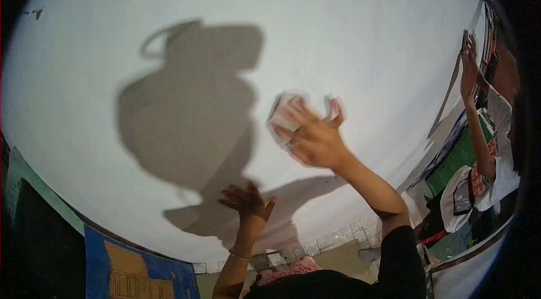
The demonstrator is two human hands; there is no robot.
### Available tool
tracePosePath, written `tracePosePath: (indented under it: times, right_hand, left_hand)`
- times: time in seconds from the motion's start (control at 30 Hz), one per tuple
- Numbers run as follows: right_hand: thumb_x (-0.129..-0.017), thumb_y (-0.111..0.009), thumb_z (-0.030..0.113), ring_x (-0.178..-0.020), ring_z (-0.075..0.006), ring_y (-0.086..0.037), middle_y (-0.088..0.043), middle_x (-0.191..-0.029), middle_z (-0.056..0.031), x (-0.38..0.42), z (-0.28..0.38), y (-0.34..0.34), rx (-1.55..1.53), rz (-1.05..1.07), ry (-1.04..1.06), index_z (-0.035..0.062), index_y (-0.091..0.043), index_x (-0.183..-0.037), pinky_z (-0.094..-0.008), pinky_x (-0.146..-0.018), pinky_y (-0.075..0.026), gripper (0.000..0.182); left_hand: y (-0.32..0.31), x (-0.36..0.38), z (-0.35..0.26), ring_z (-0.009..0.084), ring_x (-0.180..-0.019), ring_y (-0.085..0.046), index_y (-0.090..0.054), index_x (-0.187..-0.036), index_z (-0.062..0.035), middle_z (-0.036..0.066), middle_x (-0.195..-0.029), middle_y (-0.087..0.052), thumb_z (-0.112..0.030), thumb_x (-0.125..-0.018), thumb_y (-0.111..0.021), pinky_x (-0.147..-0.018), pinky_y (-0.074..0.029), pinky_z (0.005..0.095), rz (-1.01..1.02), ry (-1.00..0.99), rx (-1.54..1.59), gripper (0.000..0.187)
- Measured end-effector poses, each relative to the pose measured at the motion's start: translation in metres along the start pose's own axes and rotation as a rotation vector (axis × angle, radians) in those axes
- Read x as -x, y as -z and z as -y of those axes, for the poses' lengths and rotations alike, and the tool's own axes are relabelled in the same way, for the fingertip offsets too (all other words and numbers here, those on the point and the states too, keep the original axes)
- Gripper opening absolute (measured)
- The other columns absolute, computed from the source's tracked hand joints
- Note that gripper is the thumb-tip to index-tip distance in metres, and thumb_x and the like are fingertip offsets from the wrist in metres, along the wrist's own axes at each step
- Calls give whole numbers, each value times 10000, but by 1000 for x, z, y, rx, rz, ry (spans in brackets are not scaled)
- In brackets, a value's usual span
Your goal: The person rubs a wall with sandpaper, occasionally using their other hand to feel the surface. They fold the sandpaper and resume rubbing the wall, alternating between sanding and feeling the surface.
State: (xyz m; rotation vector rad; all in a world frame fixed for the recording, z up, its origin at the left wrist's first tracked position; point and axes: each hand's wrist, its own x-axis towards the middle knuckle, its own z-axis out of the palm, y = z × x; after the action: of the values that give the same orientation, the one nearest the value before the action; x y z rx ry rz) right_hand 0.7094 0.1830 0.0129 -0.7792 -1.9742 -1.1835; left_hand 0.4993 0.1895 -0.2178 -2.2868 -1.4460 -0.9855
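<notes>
A large white wall (372,40) fills most of the head view, with the dark shadow of a head and body across its left half. My right hand (318,140), a little smeared by motion, presses a pale, thin folded sheet (280,114) to the wall. Its thumb points up, apart from the sheet; whether the sheet is paper or cloth I cannot tell. Lower and to the left, my left hand (248,207) rests on the wall, fingers spread and nothing in it. A thin bracelet (240,256) circles that wrist.
At the right edge another person (499,158) has raised hands (469,68) at the wall's far end. A blue box with brown printed panels (141,271) stands lower left, beside a green-framed dark panel (39,186). Pale tiles (338,237) run along the wall's foot.
</notes>
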Motion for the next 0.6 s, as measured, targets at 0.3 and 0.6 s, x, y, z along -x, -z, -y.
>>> tracePosePath:
  times: [0.3,0.6]
  right_hand:
    - [-784,-612,210,-1344,-242,-379,-453,-1422,-40,49,-37,49,-56,155,-100,286,-671,-1124,-553,-1090,-39,354]
    - [-776,-499,109,-1393,-300,-279,-400,-1438,-182,36,-143,103,-5,-115,-447,143,-587,-1272,-496,-1119,41,505]
  left_hand:
    - [3,-23,-64,538,-1292,295,70,-1497,-128,370,-1409,288,-596,-882,-468,-939,119,745,-138,261,618,942]
    - [146,-165,-139,428,-1391,-38,-256,-1469,-120,255,-1506,-22,-391,-917,-527,-1060,-77,633,-756,41,170,672]
